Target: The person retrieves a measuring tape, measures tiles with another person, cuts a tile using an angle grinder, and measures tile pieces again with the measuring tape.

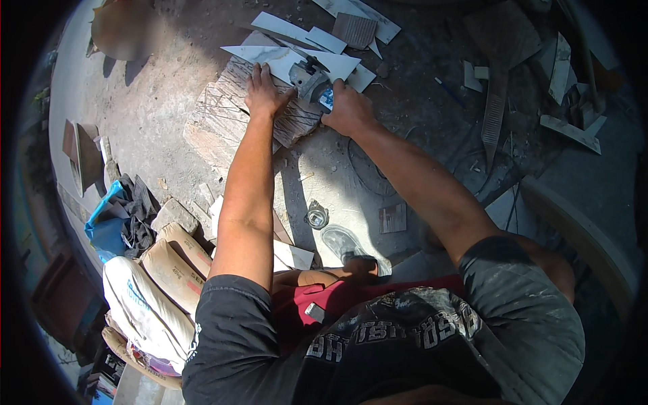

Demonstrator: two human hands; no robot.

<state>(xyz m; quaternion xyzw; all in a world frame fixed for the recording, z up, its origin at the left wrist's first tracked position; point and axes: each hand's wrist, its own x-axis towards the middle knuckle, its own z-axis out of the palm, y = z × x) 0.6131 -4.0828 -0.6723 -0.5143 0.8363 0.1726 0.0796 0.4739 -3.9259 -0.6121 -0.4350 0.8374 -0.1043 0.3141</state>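
Note:
My right hand is wrapped round the body of an angle grinder, whose head points up and left. Beneath the grinder lies a white marbled tile piece with a pointed left end. My left hand rests with fingers spread on the near edge of that tile, just left of the grinder head. The tile lies across a scored, streaked slab on the ground. Where the grinder's disc meets the tile is hard to make out.
Other tile offcuts lie beyond the slab, with more scraps at far right. Filled sacks and a blue plastic bag stand at left. A cable curls on the ground. Near my sandalled foot sits a small round object.

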